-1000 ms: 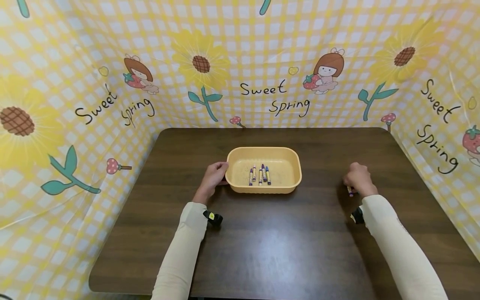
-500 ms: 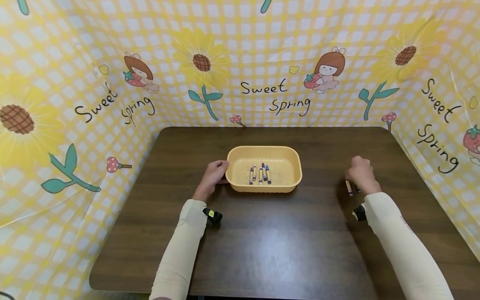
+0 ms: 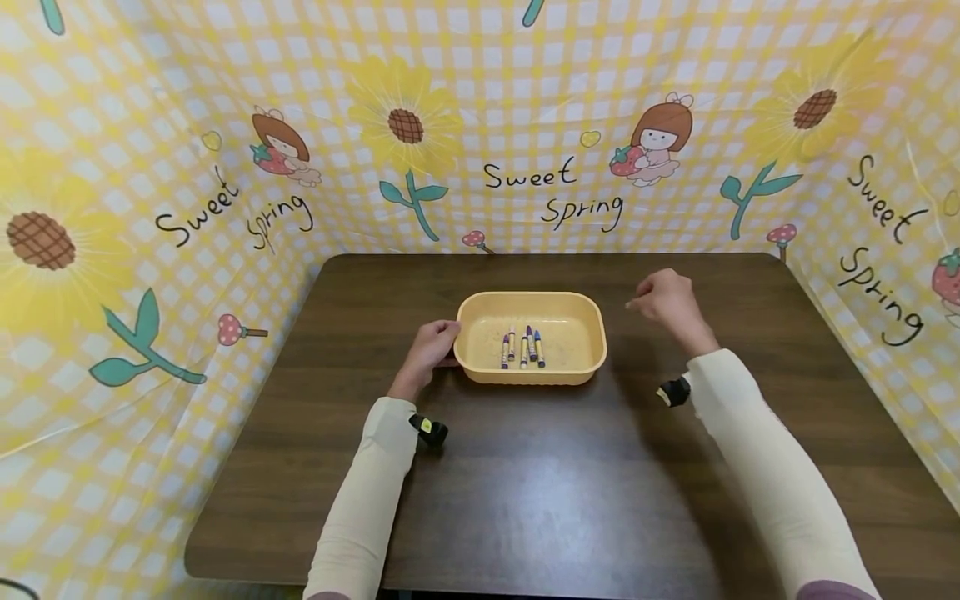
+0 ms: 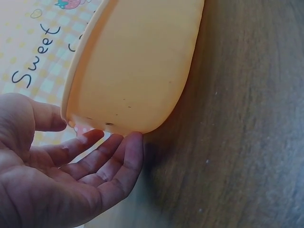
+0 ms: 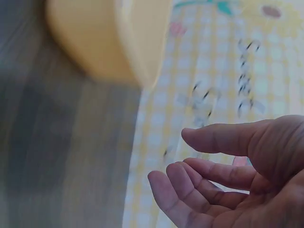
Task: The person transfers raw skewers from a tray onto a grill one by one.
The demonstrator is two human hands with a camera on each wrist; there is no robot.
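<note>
My left hand (image 3: 429, 350) holds the left end of a yellow plastic tray (image 3: 528, 377). In the left wrist view its thumb is at the tray's rim and its bent fingers (image 4: 130, 156) touch the end wall. Several paper-wrapped crayons (image 3: 524, 352), with purple and blue among their tips, lie inside the tray. To the right of the tray, above the table, my right hand (image 3: 670, 302) is in the air. The right wrist view shows its thumb and loosely bent fingers (image 5: 178, 183) apart, with nothing seen between them.
The dark wooden table (image 3: 555, 483) extends around the tray. A yellow checked cloth (image 3: 465, 100) with sunflowers and lettering hangs behind it and along both sides. A black wrist camera (image 3: 673, 392) sits at the right sleeve, another at the left.
My right hand has lifted from the crayons at the right and moved left and back towards the tray. Those crayons are now out of sight near the right sleeve. My left hand stays at the tray.
</note>
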